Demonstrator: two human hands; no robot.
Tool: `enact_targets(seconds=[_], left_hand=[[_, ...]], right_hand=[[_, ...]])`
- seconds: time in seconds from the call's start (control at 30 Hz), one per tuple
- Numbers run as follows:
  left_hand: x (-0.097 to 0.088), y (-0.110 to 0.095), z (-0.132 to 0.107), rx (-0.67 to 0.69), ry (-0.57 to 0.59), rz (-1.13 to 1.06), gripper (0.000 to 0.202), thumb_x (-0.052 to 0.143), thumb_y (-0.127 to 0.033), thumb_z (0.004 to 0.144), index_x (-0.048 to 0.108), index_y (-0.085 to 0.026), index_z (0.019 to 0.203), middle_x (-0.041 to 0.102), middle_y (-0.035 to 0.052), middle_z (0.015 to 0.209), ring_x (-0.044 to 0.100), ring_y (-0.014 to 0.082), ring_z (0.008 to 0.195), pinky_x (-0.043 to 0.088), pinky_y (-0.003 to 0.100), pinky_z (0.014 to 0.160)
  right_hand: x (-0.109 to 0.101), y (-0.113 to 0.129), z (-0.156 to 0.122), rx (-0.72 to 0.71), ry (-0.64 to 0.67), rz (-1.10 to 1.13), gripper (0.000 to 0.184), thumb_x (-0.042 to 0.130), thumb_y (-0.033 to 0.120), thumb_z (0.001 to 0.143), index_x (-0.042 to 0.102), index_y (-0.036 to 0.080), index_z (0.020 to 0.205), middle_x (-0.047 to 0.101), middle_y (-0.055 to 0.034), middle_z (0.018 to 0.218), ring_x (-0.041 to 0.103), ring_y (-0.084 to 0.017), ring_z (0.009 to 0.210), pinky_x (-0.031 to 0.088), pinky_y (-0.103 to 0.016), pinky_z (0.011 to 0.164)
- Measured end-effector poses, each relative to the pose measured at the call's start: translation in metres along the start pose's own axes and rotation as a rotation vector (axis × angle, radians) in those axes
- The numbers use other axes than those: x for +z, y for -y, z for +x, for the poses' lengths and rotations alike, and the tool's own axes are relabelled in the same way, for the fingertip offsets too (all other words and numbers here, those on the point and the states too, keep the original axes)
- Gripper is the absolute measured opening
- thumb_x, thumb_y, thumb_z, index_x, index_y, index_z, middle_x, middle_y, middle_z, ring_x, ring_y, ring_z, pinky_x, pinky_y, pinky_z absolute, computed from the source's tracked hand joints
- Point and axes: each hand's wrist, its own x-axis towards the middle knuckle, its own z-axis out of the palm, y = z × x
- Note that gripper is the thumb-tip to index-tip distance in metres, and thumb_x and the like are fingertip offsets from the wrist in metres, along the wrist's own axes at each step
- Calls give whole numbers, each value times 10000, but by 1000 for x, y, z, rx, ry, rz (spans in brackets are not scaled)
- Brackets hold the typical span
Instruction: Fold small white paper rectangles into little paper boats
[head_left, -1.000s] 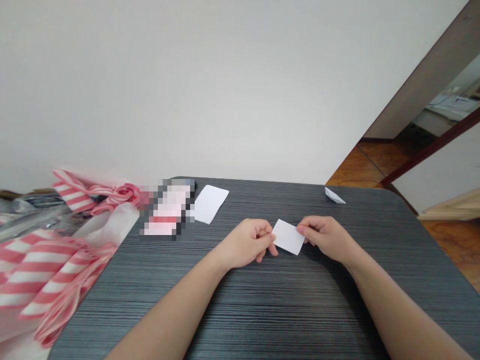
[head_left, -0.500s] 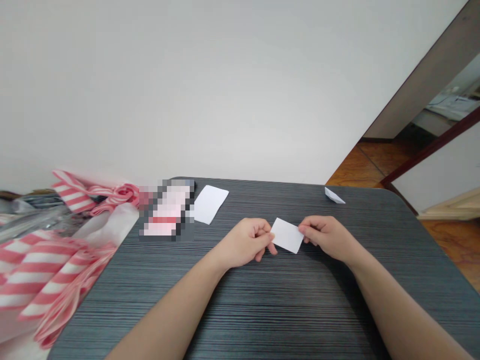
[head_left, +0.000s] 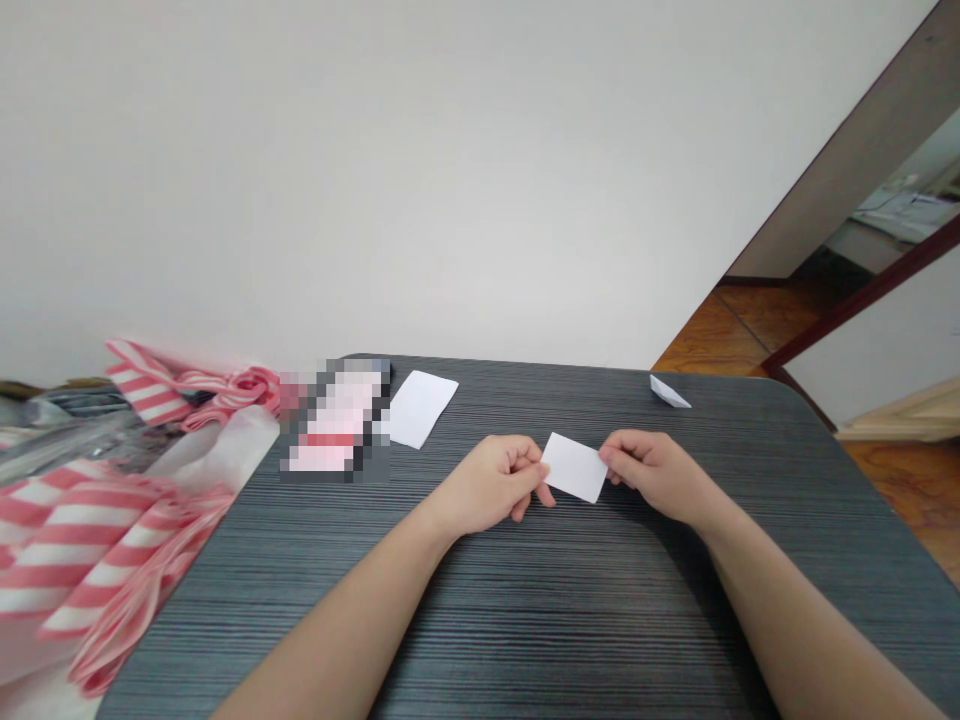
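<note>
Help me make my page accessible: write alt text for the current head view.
A left hand and right hand hold a small white paper over a dark table. Behind lie a white sheet, left, and a folded paper, right; striped cloth sits beyond the table's left edge.

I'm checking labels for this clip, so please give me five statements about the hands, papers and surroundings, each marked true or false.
1. The left hand and right hand hold the same small white paper. True.
2. The folded paper is in the left hand. False: the folded paper lies beyond the right hand.
3. The table has a dark top. True.
4. The flat white sheet lies right of the hands. False: the flat white sheet lies to their left.
5. Red-and-white striped fabric is left of the table. True.
</note>
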Motion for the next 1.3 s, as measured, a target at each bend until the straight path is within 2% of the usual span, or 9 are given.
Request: enact_targets(seconds=[0.17,0.43,0.67,0.8,0.97,1.07,1.17,1.3], left_hand=[[1,0,0,1,17,-2,205,530,-333,902,523,-161,792,752,68,791,474,60,415,322,187,414],[0,-1,0,-2,7,-14,207,534,-331,899,537,-154,791,743,60,770,468,52,416,351,177,428],[0,0,0,17,17,-1,201,537,-313,900,545,-153,778,715,37,695,445,53,413,339,176,424],[-1,-1,1,32,-2,-25,208,551,-334,903,570,-150,808,689,22,663,439,57,421,316,174,417],[0,-4,2,92,-76,-99,304,515,-429,933,583,-152,826,622,-13,600,422,63,410,301,188,418],[3,-4,2,96,-62,-51,325,549,-438,912,583,-148,768,633,-2,636,435,66,429,314,199,435],[4,-4,2,101,-79,31,334,541,-417,915,597,-147,727,612,-9,622,443,75,462,329,205,465],[3,-3,2,168,-159,55,278,528,-363,919,633,-142,787,601,-8,654,495,105,569,376,215,545]], right_hand=[[1,1,0,-5,-11,-35,269,520,304,929,601,189,700,615,8,640,566,-144,617,415,-264,611],[6,0,1,-19,-53,1,263,518,290,927,573,184,692,565,18,630,524,-138,615,392,-261,600],[10,3,0,-64,6,99,195,540,312,933,672,185,868,636,-11,763,548,-156,702,418,-274,654],[13,3,0,-44,-26,96,228,570,311,922,635,182,746,590,8,667,521,-143,642,398,-268,619],[24,-1,2,-1,-153,336,261,585,337,923,588,185,711,546,35,579,469,-114,538,367,-252,549],[31,-3,3,20,-184,484,252,608,365,914,618,181,742,600,20,581,537,-128,545,417,-258,572],[32,1,2,20,-90,491,219,625,350,902,654,172,778,676,-20,694,630,-160,633,481,-285,647],[27,12,-1,-30,24,355,214,581,283,920,636,173,745,627,8,646,600,-130,569,460,-267,621]])
